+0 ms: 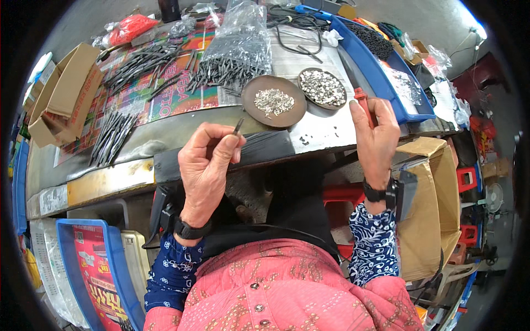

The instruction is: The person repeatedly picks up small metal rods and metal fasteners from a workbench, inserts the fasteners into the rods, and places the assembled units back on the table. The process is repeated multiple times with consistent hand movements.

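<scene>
My left hand [207, 160] is raised near the table's front edge, its thumb and fingers pinching a short, thin dark rod [238, 126]. To the right, my right hand [378, 135] is closed around a red-handled tool [361, 99], whose working end I cannot make out. Between the hands lies a brown plate [295, 115] of small, thin silvery pieces. Beside it, a second dish [334, 106] holds small silvery and dark bits. Black rods [113, 139] lie in a bunch to the left of my left hand, with a bigger heap [143, 67] farther back.
A clear plastic bag [240, 33] rests behind the plates, by more black rods. An open cardboard box [69, 96] stands at far left. A long blue tray [386, 83] borders the right side. Below are a blue bin [91, 226] and a cardboard carton [428, 215].
</scene>
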The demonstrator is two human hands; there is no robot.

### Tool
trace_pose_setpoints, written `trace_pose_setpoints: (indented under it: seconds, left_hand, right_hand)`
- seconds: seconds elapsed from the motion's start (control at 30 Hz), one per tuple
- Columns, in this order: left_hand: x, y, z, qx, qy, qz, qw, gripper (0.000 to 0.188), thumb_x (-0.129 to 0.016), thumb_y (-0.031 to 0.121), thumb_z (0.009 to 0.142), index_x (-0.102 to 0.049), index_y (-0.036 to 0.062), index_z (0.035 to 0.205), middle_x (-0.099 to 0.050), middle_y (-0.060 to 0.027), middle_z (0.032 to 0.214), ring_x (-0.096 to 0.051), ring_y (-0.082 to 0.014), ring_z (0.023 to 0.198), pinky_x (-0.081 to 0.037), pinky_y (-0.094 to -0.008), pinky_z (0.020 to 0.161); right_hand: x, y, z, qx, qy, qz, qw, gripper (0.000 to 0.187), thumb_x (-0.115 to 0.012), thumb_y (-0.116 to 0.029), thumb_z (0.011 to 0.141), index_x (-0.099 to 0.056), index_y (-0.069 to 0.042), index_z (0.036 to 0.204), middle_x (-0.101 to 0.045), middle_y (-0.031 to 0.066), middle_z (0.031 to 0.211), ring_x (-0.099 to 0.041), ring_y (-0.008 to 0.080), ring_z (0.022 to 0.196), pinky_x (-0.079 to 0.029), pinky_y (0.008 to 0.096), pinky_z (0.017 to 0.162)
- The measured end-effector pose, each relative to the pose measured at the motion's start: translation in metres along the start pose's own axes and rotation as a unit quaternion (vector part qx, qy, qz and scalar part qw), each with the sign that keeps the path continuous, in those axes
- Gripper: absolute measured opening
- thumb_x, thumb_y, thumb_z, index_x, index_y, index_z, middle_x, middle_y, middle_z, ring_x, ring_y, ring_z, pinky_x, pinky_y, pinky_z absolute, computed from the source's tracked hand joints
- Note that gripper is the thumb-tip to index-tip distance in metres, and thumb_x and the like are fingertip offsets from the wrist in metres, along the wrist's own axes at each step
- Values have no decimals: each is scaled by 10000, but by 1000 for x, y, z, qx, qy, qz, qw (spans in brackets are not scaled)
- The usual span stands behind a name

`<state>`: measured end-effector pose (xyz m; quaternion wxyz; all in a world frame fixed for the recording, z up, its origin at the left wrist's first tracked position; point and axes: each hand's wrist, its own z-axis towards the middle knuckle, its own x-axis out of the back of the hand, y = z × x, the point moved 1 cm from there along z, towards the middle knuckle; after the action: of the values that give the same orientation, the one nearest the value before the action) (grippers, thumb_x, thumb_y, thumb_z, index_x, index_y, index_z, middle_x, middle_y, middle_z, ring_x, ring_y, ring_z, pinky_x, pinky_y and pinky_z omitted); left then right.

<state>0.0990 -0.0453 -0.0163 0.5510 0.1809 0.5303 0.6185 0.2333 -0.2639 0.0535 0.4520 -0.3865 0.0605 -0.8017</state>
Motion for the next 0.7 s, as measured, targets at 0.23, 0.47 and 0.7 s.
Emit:
trace_pose_setpoints:
  seconds: [0.23, 0.47, 0.7]
  left_hand:
    - [-6, 12, -5, -7, 2, 80, 997, 88, -584, 70, 951, -586, -19, 949, -643, -55, 835, -538, -67, 659, -444, -192, 615]
    - [-10, 20, -11, 26, 3, 151, 988, 83, -584, 64, 950, -599, -16, 964, -621, -41, 791, -528, -56, 634, -423, -176, 571]
    - [-12, 19, -12, 39, 10, 147, 988, 87, -588, 48, 943, -593, -19, 997, -622, -55, 787, -518, -57, 608, -412, -175, 537]
  right_hand:
    - [-23, 82, -12, -101, -28, -170, 980, 257, -655, -249, 836, -604, 3, 839, -592, 176, 846, -567, 351, 836, -455, 436, 741]
    - [-38, 103, -7, -71, -41, -302, 950, 294, -664, -300, 830, -604, -18, 890, -582, 172, 935, -569, 351, 926, -470, 462, 773]
    - [-35, 76, -11, 49, 24, -265, 963, 304, -719, -248, 786, -651, -44, 1000, -583, 160, 1050, -534, 329, 1023, -429, 459, 839]
